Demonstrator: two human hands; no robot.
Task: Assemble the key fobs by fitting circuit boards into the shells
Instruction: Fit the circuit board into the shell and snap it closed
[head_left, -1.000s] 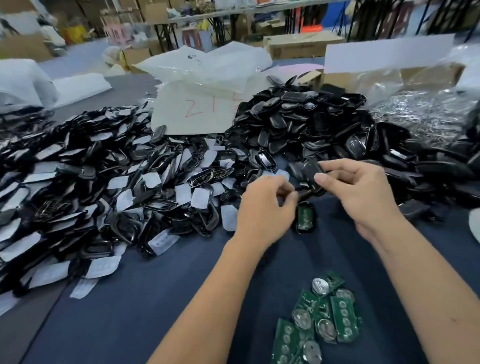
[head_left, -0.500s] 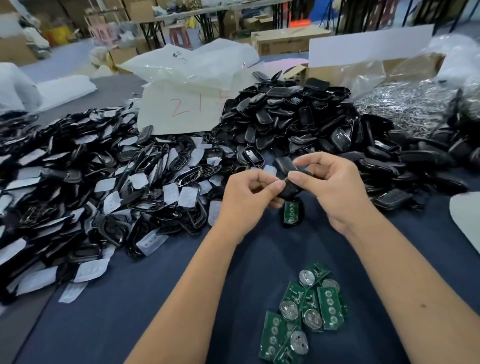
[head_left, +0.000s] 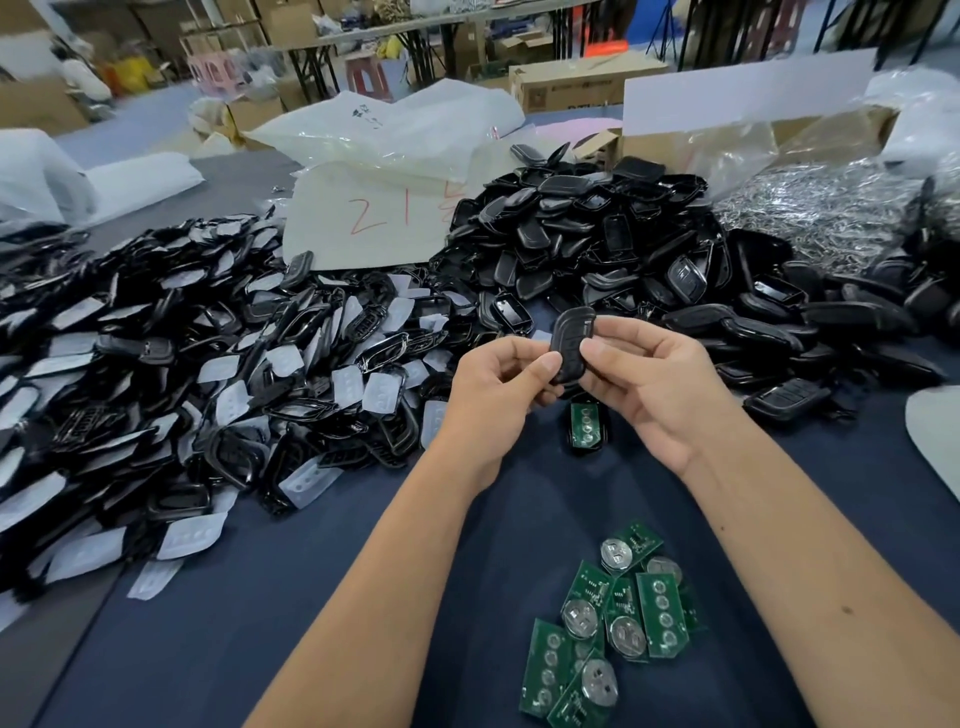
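Observation:
A black key fob shell (head_left: 570, 338) is held upright above the table between both hands. My left hand (head_left: 493, 395) pinches its left edge with thumb and fingers. My right hand (head_left: 654, 379) grips its right side. On the dark blue table below them lies another black shell (head_left: 586, 425) with a green circuit board seated in it. A loose pile of green circuit boards (head_left: 608, 618) with round silver battery clips lies near the table's front, between my forearms.
A heap of black shell frames and white rubber pads (head_left: 208, 374) fills the left. A mound of black shell halves (head_left: 597, 244) rises behind my hands. A bag of silver metal parts (head_left: 831, 213) and cardboard boxes stand at the back right.
Both hands have lifted the black shell a little and turned it upright, so that its outer face shows. The shell with the board has stayed on the table.

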